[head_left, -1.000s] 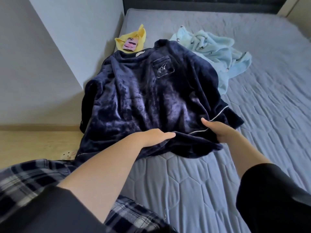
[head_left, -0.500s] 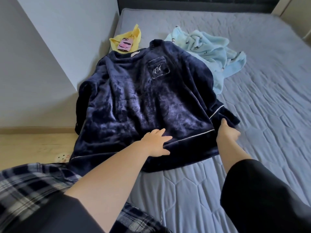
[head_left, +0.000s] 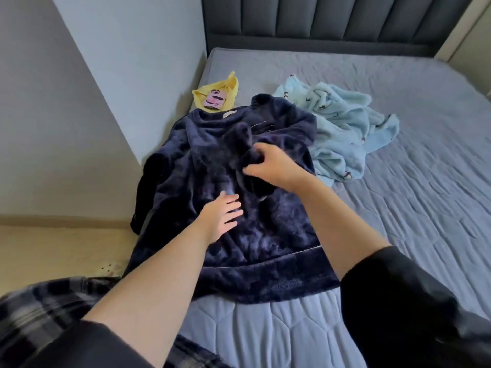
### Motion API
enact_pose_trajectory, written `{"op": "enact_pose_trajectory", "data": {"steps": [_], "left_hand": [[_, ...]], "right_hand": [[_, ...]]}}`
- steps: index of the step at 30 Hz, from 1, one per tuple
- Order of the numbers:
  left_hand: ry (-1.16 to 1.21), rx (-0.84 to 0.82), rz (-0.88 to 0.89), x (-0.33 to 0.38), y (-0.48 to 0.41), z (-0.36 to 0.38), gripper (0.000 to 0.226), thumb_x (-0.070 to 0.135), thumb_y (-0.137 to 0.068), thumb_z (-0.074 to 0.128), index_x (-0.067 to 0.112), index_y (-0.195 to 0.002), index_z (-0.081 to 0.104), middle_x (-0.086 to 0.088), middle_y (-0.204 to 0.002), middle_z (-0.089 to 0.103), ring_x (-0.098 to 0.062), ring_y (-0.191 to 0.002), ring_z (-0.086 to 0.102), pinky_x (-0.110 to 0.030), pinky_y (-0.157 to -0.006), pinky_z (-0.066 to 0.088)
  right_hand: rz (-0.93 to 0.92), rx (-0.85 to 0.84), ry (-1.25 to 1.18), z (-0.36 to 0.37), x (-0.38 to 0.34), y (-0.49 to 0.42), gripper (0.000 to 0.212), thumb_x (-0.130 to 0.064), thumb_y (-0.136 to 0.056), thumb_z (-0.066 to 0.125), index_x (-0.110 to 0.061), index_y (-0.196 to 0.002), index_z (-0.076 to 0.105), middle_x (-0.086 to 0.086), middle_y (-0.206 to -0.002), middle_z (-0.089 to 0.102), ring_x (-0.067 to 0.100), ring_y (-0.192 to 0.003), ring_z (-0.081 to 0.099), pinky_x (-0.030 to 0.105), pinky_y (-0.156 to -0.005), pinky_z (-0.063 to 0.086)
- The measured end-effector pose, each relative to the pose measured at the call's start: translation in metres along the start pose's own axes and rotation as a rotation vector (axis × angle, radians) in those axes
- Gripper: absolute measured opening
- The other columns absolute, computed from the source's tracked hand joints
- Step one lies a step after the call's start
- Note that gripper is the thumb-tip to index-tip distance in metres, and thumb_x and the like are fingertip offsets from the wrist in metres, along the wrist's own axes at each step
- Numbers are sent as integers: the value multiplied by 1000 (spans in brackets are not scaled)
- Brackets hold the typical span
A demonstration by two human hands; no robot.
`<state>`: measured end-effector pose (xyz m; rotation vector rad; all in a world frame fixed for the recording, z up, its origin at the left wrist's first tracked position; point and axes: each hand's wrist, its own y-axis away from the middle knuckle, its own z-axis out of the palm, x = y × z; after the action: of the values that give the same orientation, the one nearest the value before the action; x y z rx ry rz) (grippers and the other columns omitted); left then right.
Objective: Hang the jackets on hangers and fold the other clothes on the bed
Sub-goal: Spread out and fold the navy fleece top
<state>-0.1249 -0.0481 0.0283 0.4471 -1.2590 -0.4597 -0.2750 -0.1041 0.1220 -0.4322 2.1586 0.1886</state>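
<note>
A dark navy fleece top (head_left: 265, 248) with white piping lies spread flat at the left edge of the bed (head_left: 414, 235). My right hand (head_left: 271, 167) grips the top's right sleeve, which is folded across the chest and covers the pocket. My left hand (head_left: 221, 217) rests flat with straight fingers on the middle of the top. A crumpled light blue fleece garment (head_left: 342, 136) lies behind and to the right, partly under the navy top's shoulder. A yellow cloth (head_left: 220, 95) sits by the wall beyond the collar.
A pink phone (head_left: 214, 100) lies on the yellow cloth. The grey wall corner (head_left: 106, 102) stands close on the left, with wooden floor (head_left: 53, 251) below it. A dark padded headboard (head_left: 332, 22) closes the far end. Plaid trousers (head_left: 39, 314) show at the bottom left.
My right hand has left the hem corner and brought the right sleeve inward over the chest. My left hand has slid up from the hem to the middle of the top.
</note>
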Motion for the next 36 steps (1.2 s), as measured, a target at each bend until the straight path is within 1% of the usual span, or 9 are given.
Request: {"op": "enact_pose_trajectory", "data": {"steps": [2, 4, 9, 13, 17, 23, 27, 32, 36], "left_hand": [[359, 183, 24, 8, -1, -33, 52, 45, -103, 25, 12, -134, 49, -13, -139, 50, -30, -122, 51, -45, -98, 41], [471, 250, 11, 7, -1, -62, 61, 58, -98, 27, 14, -132, 51, -15, -128, 58, -31, -106, 58, -45, -85, 47], [332, 173, -50, -15, -2, -90, 52, 47, -87, 63, 18, -129, 52, -8, -123, 62, -26, -105, 64, -46, -89, 51], [134, 240, 26, -22, -4, -88, 39, -7, -84, 56, 17, -113, 63, -10, -106, 68, -30, -98, 65, -40, -78, 55], [497, 23, -11, -18, 7, -106, 37, -1, -70, 49, 6, -95, 75, -14, -101, 72, -29, -91, 70, -36, -72, 58], [-205, 491, -281, -9, -9, -119, 9, -8, -78, 49, 0, -81, 51, -14, -72, 51, -28, -65, 52, -35, -60, 47], [-723, 554, -99, -1, -20, -114, 6, 4, -83, 52, 9, -83, 54, -2, -79, 54, -25, -74, 52, -27, -60, 40], [-1160, 505, 575, -14, -20, -96, 52, 10, -87, 51, 18, -139, 44, 1, -135, 50, -21, -129, 38, -35, -99, 37], [-1103, 363, 490, -19, -33, -94, 52, 22, -97, 47, 18, -146, 33, 0, -145, 40, -19, -133, 34, -35, -103, 37]], "right_hand": [[68, -516, 134, 21, -3, 3, 22, -42, -84, 65, -29, -100, 57, -16, -97, 61, 4, -86, 61, 16, -69, 49], [161, -612, 42, 41, 11, 2, 19, -45, -88, 60, -29, -99, 60, -13, -102, 67, 2, -91, 65, 16, -73, 53], [516, -1, -143, 81, 58, -11, 22, -22, -92, 53, -11, -73, 52, 8, -70, 56, 18, -58, 53, 29, -57, 45], [708, 314, -269, 97, 89, -7, 55, -34, -83, 67, -10, -126, 44, 5, -118, 51, 23, -107, 55, 35, -93, 45], [780, 526, -478, 104, 90, -14, 84, -34, -78, 74, -10, -144, 28, 11, -141, 42, 28, -118, 52, 31, -89, 43], [840, 455, -986, 104, 100, -7, 16, -9, -81, 65, -3, -96, 66, 14, -90, 69, 29, -77, 66, 41, -71, 56], [828, 594, -416, 106, 111, 7, 10, -20, -76, 56, -12, -80, 59, 2, -76, 63, 22, -70, 60, 28, -60, 47], [451, 682, 38, 98, 104, -14, 46, -15, -83, 58, -14, -127, 44, -2, -126, 45, 13, -108, 48, 25, -85, 41], [391, 772, -44, 63, 99, -67, 25, -26, -87, 59, -11, -105, 56, 3, -104, 48, 12, -91, 46, 20, -81, 34]]}}
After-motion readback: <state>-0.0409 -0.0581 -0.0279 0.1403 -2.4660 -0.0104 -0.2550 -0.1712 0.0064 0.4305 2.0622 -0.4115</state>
